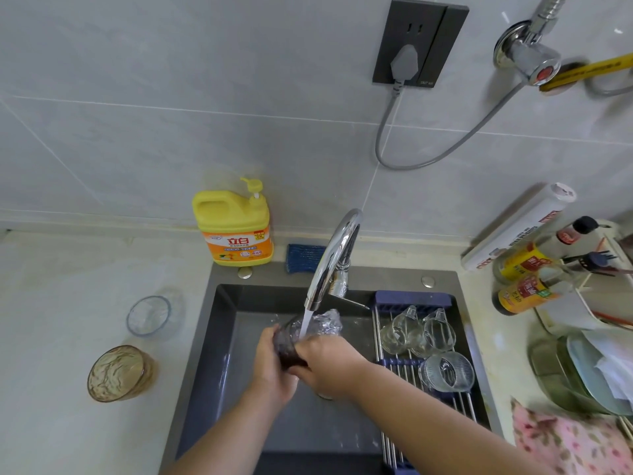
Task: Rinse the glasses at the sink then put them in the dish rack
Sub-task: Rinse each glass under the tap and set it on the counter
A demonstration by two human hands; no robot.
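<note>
In the middle of the frame, over the dark grey sink [219,341], both hands held one dark-tinted glass [287,349] tilted on its side under the stream of water [306,320] running from the chrome faucet [337,255]. The left hand [270,366] gripped the glass from the left with its fingers curled round the wall. The right hand [327,366] lay over it from the right with its back to the camera, its fingers wrapped round the lower part and mostly hidden. The water struck the glass near its upper end, which pointed toward the upper right. Just right of the hands, a dish rack [394,440] of metal rods spanned the right side of the sink. It held two clear glasses [399,332] side by side at its upper end and a ribbed clear glass [447,371] just below them. On the pale counter at left, well apart from the sink, stood a clear blue-rimmed glass [149,315], with an amber glass [118,371] near it toward the lower left. A yellow detergent bottle [234,228] and a blue sponge [303,257] sat at the sink's upper edge against the tiled wall.
</note>
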